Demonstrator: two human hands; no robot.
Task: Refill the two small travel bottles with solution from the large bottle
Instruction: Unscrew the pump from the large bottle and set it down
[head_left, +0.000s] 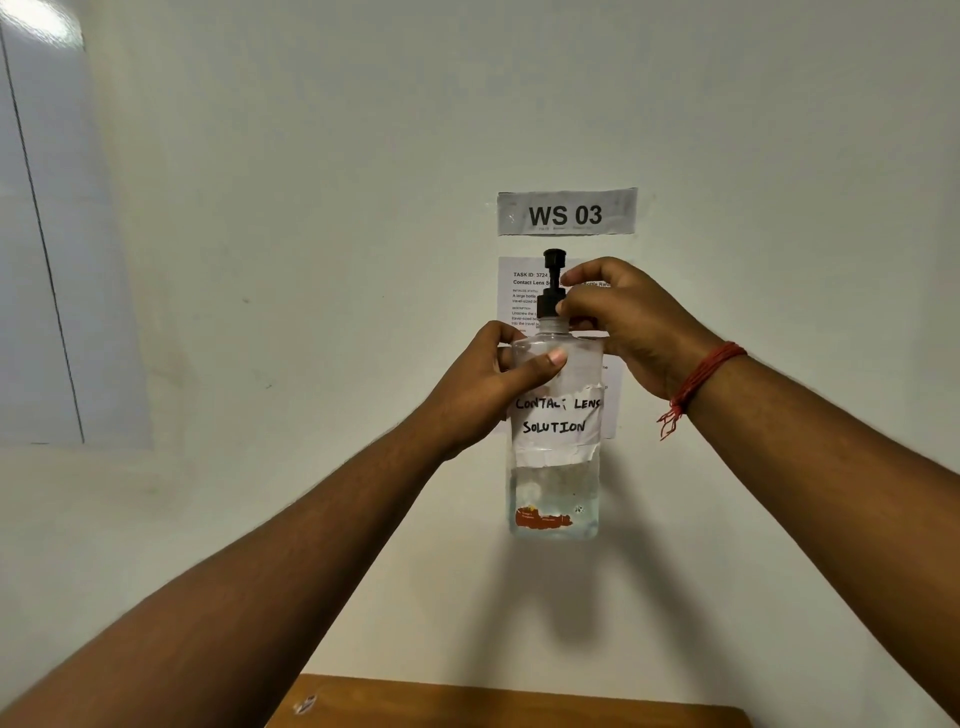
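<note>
Clear large bottle (555, 467) upright, pump (551, 283) topmost

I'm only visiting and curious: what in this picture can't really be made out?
- Small travel bottles: none in the head view; only a strip of the table shows at the bottom edge.
- Task sheet on the wall: print too small, and hidden by the large bottle and both hands.
- Pump collar: partly covered by the right hand.
- Bottle's shoulder: wrapped by the left hand.
</note>
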